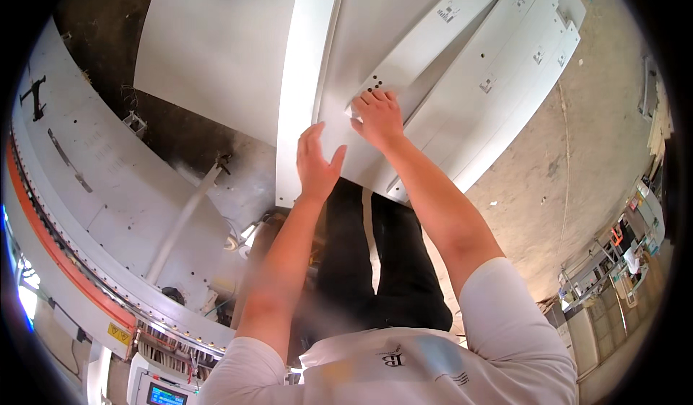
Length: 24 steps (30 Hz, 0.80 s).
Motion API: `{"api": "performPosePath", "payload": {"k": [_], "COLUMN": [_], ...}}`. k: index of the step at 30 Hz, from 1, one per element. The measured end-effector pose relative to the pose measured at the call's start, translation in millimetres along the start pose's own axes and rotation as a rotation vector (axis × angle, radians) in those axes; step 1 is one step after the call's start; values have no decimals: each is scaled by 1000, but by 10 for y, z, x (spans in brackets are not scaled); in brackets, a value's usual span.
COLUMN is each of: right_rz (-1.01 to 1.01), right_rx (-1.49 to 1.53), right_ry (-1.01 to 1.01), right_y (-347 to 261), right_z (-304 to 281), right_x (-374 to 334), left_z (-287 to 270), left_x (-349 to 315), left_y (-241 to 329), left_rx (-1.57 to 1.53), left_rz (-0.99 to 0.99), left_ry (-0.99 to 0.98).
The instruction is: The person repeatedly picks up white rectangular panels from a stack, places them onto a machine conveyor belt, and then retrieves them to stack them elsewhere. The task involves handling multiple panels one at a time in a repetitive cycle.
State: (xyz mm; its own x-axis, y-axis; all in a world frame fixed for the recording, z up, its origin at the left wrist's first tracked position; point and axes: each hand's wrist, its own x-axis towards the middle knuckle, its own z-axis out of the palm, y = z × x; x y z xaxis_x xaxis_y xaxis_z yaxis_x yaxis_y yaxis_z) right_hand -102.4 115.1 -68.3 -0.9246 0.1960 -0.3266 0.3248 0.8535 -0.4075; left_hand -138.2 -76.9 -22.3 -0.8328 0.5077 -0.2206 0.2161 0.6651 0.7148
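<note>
Largest first. Curved-looking pale machine [108, 188] fills the left side, apart from the boards. Wide white panel [216, 51] lies beyond the hands, left of a long white board [307, 58]. Overlapping white boards [498, 94] run along the right, their far ends staggered. Risk, judged: a nudge at one edge could slide a neighbour, since the faces look smooth.

Angled board [426, 33], the piece in hand, lies slantwise between the long board and the right-hand group; a narrow, dark wedge of gap separates it from that group. Swinging it by one end could scrape a corner across the faces beneath or pinch fingers in the gap.

Right hand [379, 120]: fingers bent over the angled board's near end, apparently gripping. One-end hold; the far end could lag or twist.

Left hand [317, 163]: spread, thumb out, holding nothing, by the long board's inner edge; contact, cannot tell.

Dark holes [375, 83]: clustered just beyond the right fingertips.
</note>
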Motion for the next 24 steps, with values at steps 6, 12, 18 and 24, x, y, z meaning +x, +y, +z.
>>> {"api": "performPosePath", "payload": {"k": [6, 12, 18, 24], "right_rz": [877, 1275, 1561, 931], "right_rx": [658, 858, 524, 539], "right_ry": [453, 196, 61, 480], "right_y": [226, 382, 87, 271], "right_z": [-204, -316, -354, 95], "right_x": [-84, 388, 897, 521], "left_z": [201, -247, -488, -60], "left_x": [391, -26, -201, -450], "left_y": [-47, -848, -1522, -2041], "left_rx": [70, 227, -147, -435], "left_rz": [-95, -347, -464, -596], "left_ry": [194, 267, -217, -238]}}
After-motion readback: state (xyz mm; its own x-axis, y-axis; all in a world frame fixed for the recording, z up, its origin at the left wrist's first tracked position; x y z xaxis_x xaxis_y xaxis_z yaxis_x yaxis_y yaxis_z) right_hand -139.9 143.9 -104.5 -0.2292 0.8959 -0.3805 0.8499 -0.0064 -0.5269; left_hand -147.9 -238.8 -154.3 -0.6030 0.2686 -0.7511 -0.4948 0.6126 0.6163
